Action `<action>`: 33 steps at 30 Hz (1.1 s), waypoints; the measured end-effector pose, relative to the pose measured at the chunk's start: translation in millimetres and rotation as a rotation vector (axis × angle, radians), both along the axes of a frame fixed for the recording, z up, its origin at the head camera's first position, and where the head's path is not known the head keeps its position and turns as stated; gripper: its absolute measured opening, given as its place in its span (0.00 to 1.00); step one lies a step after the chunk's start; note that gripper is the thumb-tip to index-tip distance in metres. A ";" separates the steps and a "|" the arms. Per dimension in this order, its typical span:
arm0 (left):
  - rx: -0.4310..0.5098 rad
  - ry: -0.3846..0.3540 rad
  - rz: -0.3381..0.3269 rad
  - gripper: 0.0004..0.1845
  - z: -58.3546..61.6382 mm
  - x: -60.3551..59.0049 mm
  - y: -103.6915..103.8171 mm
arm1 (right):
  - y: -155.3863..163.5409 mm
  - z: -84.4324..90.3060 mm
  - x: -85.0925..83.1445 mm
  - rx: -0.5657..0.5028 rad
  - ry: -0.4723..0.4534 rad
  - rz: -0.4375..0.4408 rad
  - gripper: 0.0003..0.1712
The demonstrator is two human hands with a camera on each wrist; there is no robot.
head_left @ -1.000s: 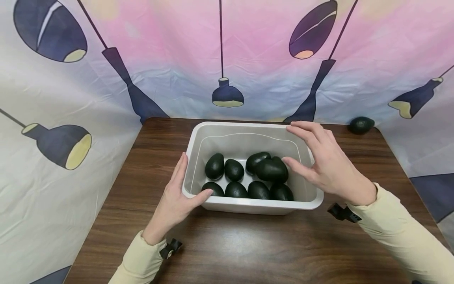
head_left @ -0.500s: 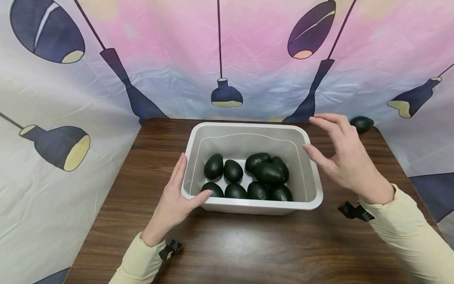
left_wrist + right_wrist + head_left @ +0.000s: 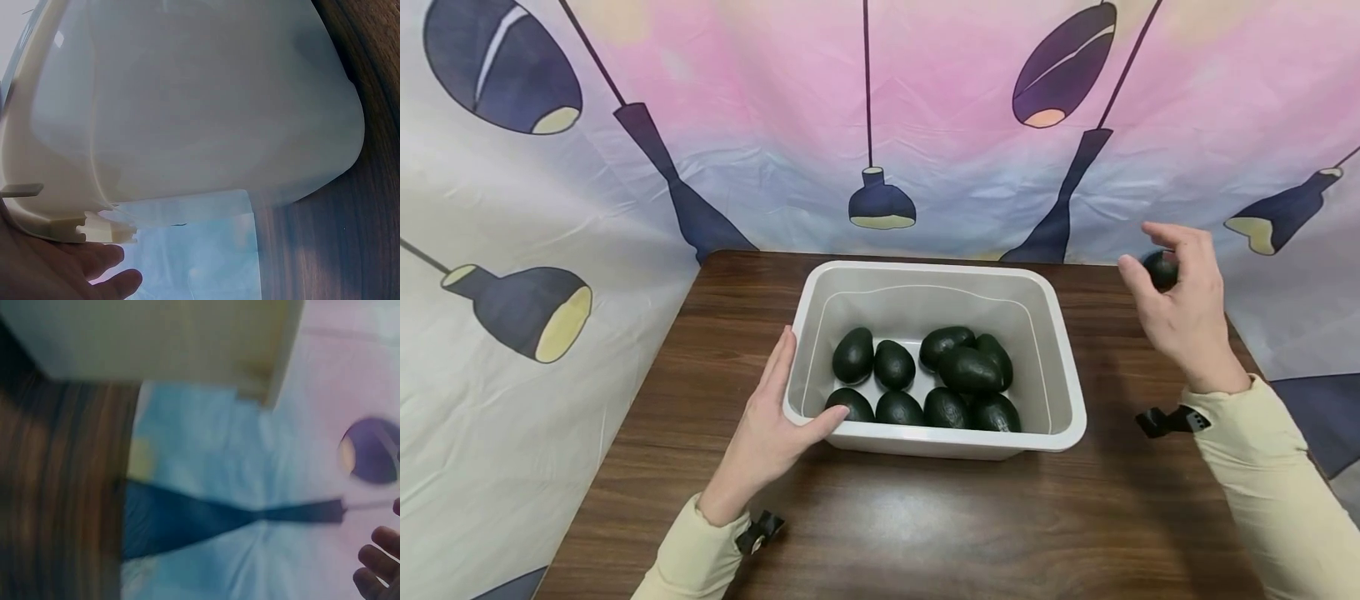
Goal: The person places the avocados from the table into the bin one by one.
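Note:
A light grey plastic bin (image 3: 925,435) stands on the table, holding several dark green avocados (image 3: 970,371). My left hand (image 3: 771,437) rests at its front left corner, thumb over the front rim and extended fingers along the outer left wall. In the left wrist view those fingers (image 3: 106,262) lie beside the rim. Right of the bin, my right hand (image 3: 1187,312) is raised with thumb and fingers spread. It partly covers a lone avocado (image 3: 1159,271) at the table's back right corner. The right wrist view shows relaxed fingertips (image 3: 378,562) with no avocado among them.
The brown wooden table (image 3: 925,525) reaches back to a hanging cloth (image 3: 760,125) printed with lamps. Cloth also hangs along both sides. The bin's end wall (image 3: 156,337) fills the top of the blurred right wrist view.
My right hand has moved from over the bin's right side to the right, up to the lone avocado. The left hand and the bin have stayed in place.

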State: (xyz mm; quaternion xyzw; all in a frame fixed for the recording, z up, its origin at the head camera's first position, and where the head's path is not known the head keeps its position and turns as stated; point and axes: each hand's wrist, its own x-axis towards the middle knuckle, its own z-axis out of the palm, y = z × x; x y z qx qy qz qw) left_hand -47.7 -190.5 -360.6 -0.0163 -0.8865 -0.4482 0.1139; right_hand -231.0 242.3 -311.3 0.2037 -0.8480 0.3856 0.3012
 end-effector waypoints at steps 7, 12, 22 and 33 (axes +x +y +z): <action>0.009 0.008 -0.002 0.58 0.7 3.5 2.7 | 32.2 -35.3 -30.4 -0.008 -0.164 -0.169 0.28; 0.016 -0.004 -0.013 0.58 2.3 5.0 5.6 | 61.6 -67.2 -50.4 0.031 -0.370 -0.288 0.33; -0.003 -0.012 -0.002 0.58 3.2 10.7 6.4 | 93.7 -100.4 -77.6 0.121 -0.528 -0.402 0.39; 0.008 -0.020 -0.011 0.58 4.5 14.4 9.4 | 108.4 -111.3 -92.8 0.133 -0.611 -0.489 0.47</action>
